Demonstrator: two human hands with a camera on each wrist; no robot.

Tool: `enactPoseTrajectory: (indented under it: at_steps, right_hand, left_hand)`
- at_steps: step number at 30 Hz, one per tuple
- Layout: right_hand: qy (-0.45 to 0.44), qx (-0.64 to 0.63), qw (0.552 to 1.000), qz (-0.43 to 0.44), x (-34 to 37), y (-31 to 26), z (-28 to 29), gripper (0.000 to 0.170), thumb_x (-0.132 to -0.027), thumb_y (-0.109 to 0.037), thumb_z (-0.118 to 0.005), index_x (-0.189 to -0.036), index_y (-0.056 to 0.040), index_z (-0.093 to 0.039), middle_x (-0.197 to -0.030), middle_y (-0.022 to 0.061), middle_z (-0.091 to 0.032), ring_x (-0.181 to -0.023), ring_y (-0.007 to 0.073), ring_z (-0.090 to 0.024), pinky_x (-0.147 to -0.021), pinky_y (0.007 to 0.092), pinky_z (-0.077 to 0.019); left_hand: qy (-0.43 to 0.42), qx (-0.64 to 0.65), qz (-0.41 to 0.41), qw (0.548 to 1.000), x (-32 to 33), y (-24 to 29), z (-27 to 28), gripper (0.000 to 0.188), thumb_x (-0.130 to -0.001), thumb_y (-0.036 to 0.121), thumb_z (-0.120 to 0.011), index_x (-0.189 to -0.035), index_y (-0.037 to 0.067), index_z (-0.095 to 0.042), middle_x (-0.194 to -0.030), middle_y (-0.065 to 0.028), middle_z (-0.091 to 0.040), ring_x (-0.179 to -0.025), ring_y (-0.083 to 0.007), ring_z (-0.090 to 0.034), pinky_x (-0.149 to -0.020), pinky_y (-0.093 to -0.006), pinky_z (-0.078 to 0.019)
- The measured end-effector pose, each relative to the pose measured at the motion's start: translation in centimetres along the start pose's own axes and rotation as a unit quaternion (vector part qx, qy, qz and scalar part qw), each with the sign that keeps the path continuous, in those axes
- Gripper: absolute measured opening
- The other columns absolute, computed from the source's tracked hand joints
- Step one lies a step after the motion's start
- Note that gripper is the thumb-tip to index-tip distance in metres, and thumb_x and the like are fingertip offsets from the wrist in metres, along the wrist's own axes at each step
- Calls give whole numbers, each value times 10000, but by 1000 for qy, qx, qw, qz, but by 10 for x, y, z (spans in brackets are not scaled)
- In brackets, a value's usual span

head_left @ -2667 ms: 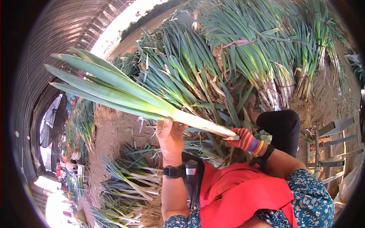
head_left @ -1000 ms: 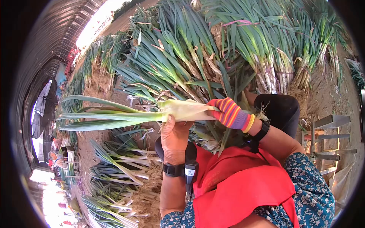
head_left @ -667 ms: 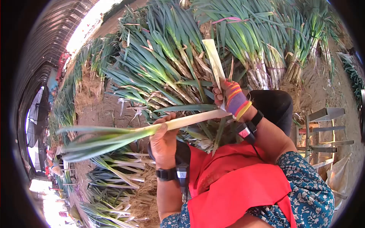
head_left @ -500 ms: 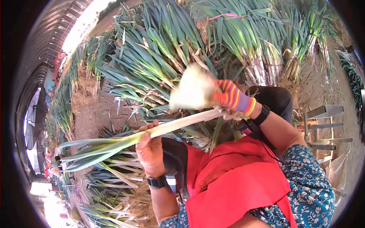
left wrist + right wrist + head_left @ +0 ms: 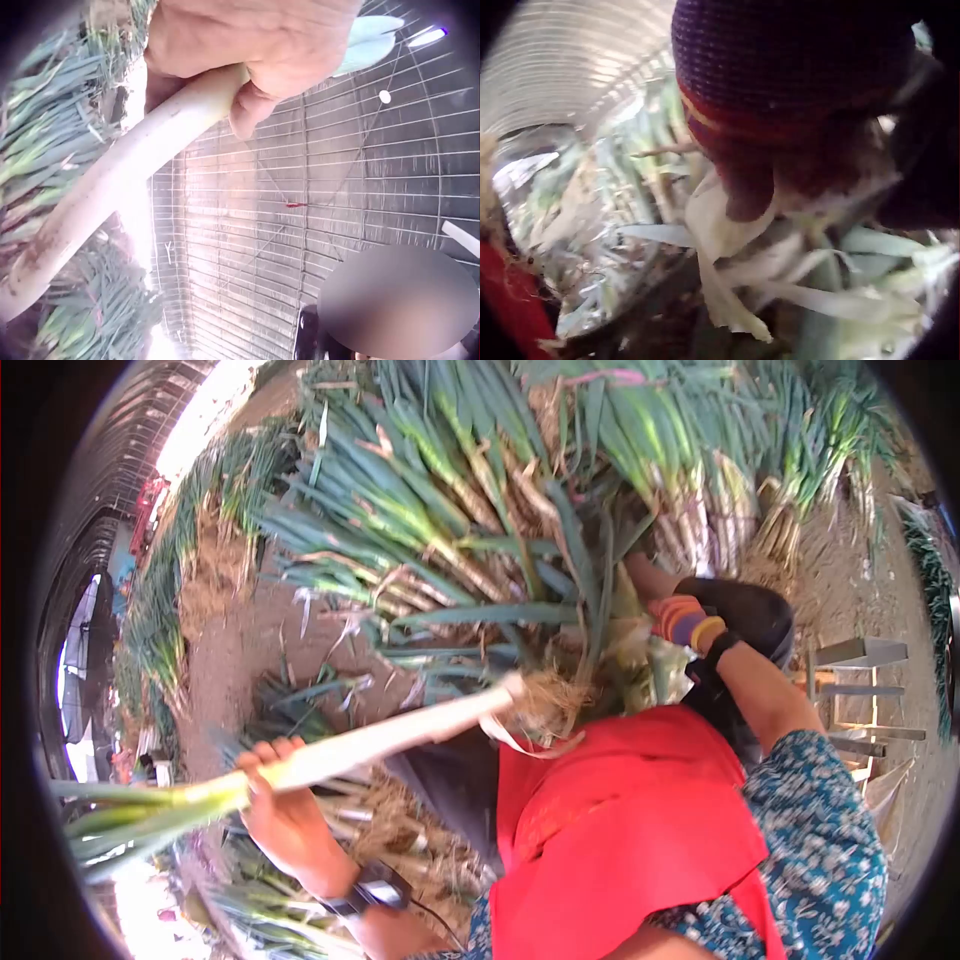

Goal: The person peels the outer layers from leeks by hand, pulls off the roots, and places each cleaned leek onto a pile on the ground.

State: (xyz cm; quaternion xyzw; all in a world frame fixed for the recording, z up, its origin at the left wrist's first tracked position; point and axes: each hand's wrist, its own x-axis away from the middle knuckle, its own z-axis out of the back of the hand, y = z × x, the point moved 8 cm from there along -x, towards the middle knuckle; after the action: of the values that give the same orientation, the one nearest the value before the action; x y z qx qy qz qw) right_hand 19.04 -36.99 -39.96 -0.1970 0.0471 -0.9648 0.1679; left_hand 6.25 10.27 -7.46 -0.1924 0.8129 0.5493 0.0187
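My bare left hand (image 5: pixel 290 820) grips a leek (image 5: pixel 380 745) where its white shank turns green. The leaves trail off to the left and the root end, with stringy roots (image 5: pixel 552 705), points right above my lap. In the left wrist view the fingers and thumb wrap round the pale shank (image 5: pixel 120 172). Beside my knee, my right hand (image 5: pixel 676 620), in a striped glove with bare fingertips, is low over discarded leaves. The right wrist view has a pale peeled leek leaf (image 5: pixel 724 232) hanging at its thumb; its other fingers are mostly hidden.
Piled leeks (image 5: pixel 470 500) lie ahead, with tied bundles (image 5: pixel 690 510) to their right. More leeks (image 5: pixel 270 905) are on the ground at lower left. A metal-topped stand (image 5: pixel 860 653) is at right. A red apron (image 5: pixel 620 810) covers my lap.
The right hand strips a pale outer leaf from the leek, then carries it down to the right beside the knee. The left hand moves down and left with the leek, away from the right hand.
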Motion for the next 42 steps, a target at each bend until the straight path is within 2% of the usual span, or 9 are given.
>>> enactPoseTrajectory:
  at_steps: [9,15,23,31,35,37,39,40,42]
  right_hand:
    - [465,-288,822,160,43,-107,174,432,-719,-110,-676,-1133,-50,-567,-1016,171,-610,-938,378,-566,-796,442,-457]
    - [452,-255,798,307,85,-204,207,472,-691,-162,-719,-1116,-26,-566,-997,165,-600,-910,352,-571,-786,422,-457]
    - [279,-462,767,346,53,-213,183,302,-730,-105,-701,-1010,-29,-615,-869,166,-620,-764,361,-605,-656,393,-497]
    - [542,-412,689,249,66,-189,208,126,-798,-73,-627,-903,-3,-615,-748,128,-614,-663,301,-620,-562,356,-491]
    - [96,-883,441,125,16,-152,171,166,-893,-198,-593,-917,-35,-611,-660,-8,-567,-518,102,-536,-482,259,-448]
    - [60,-876,449,165,16,-141,168,190,-901,-235,-585,-947,-54,-614,-673,-22,-570,-534,78,-518,-495,221,-435]
    - [186,-742,641,59,9,-107,152,224,-878,-247,-618,-972,-43,-610,-687,35,-601,-559,167,-567,-530,267,-462]
    - [424,-381,811,131,29,-107,182,308,-824,-255,-672,-1027,-37,-594,-731,121,-621,-633,299,-597,-586,341,-492]
    - [429,-295,838,163,50,-125,187,417,-776,-251,-702,-1097,-27,-559,-852,155,-611,-724,324,-604,-630,366,-492]
  left_hand:
    - [175,39,54,982,-6,-68,19,193,-873,130,-605,-961,-33,-552,-935,-131,-613,-950,-291,-613,-921,-461,-477]
    - [214,65,87,971,4,-97,-3,230,-880,136,-603,-990,-54,-537,-956,-147,-607,-980,-290,-607,-876,-436,-509]
    - [-40,84,133,987,22,-134,-69,290,-850,105,-610,-1127,43,-551,-1121,-167,-593,-1074,-318,-571,-872,-478,-516]
    - [42,73,108,991,21,-137,-67,243,-838,34,-585,-1078,0,-563,-1052,-182,-617,-993,-308,-612,-807,-435,-561]
    - [25,53,109,992,22,-134,-56,268,-842,109,-622,-1090,20,-575,-1086,-171,-615,-1044,-305,-593,-867,-448,-524]
    - [25,45,72,996,20,-121,-54,256,-849,101,-612,-1087,15,-574,-1088,-161,-616,-1055,-307,-588,-875,-445,-521]
    - [25,55,64,996,18,-117,-48,246,-853,92,-605,-1085,12,-575,-1091,-150,-615,-1066,-307,-583,-870,-447,-523]
    - [40,49,59,996,17,-115,-42,245,-853,89,-605,-1083,13,-572,-1090,-149,-614,-1063,-305,-584,-866,-447,-525]
    - [58,40,53,996,16,-115,-37,243,-852,85,-605,-1081,13,-569,-1089,-149,-613,-1061,-303,-585,-861,-446,-527]
